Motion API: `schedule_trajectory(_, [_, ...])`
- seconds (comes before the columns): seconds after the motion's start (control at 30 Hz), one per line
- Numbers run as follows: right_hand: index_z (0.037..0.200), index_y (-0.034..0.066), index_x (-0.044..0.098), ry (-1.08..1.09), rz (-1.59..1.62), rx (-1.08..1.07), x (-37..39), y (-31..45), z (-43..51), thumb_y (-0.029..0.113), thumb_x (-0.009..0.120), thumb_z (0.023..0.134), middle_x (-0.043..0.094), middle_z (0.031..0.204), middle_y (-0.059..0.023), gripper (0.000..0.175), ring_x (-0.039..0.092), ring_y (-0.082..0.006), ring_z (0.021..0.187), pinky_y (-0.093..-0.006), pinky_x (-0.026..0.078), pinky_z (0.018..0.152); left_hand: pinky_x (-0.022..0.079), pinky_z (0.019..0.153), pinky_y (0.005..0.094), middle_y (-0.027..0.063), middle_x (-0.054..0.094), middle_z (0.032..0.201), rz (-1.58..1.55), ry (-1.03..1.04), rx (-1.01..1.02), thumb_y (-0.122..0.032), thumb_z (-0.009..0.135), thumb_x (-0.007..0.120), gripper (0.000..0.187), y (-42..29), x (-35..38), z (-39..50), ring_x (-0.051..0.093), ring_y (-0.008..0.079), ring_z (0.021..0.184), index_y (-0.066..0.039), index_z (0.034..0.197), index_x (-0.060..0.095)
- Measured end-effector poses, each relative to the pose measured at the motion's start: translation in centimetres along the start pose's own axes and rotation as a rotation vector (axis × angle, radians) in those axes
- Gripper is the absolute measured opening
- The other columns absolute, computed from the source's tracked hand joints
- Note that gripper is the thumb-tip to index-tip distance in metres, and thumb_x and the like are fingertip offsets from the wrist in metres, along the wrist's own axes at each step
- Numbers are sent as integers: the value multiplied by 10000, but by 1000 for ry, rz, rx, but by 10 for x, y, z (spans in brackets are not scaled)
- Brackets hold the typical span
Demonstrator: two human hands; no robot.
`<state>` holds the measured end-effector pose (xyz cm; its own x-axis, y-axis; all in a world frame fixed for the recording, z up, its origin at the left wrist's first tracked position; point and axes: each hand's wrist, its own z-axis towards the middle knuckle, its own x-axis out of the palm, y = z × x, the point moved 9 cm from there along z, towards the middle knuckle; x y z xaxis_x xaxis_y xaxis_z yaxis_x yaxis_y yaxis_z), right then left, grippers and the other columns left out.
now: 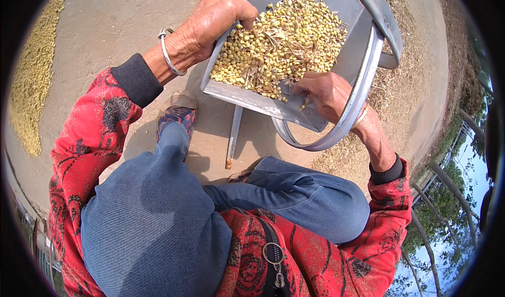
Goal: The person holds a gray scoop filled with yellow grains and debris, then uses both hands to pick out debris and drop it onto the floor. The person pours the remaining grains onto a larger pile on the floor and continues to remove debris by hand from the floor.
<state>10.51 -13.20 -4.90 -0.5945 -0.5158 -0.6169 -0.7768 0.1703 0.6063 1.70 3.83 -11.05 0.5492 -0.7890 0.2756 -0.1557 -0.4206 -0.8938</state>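
A grey sheet-metal tray (256,101) is in front of me, tilted in the view. Yellowish soybeans (236,56) lie in it, mixed with dry husks and bits of stalk (272,36). My left hand (215,22) grips the tray's left wall, its thumb over the rim beside the beans. Inside the tray's near right corner is my right hand (325,93), fingers bent down at the edge of the pile. A few beans and scraps show by its fingertips; whether it pinches any is hidden.
A curved metal tube (365,84) loops around the tray's right side, passing my right wrist. Below the tray a thin metal leg (233,139) sticks out. Soybeans (33,76) are spread on the ground far left; chaff (398,80) covers the ground at right.
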Motion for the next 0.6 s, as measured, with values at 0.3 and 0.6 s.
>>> schedule_trajectory(0.3, [1217,24,642,-20,277,-68,34,7,31,-78,494,796,689,1008,-151,458,683,-262,861,-351,557,801,484,684,282,67,617,837,6,-14,31,-81,684,642,180,-11,5,-1,588,136,749,46,810,652])
schedule_trajectory(0.6, [1338,-1,567,-479,678,114,-21,-20,29,-112,414,869,663,1031,-88,506,628,-129,848,-287,537,793,487,671,291,65,604,798,-104,-51,-46,-80,680,657,238,2,2,-6,577,138,732,36,887,639])
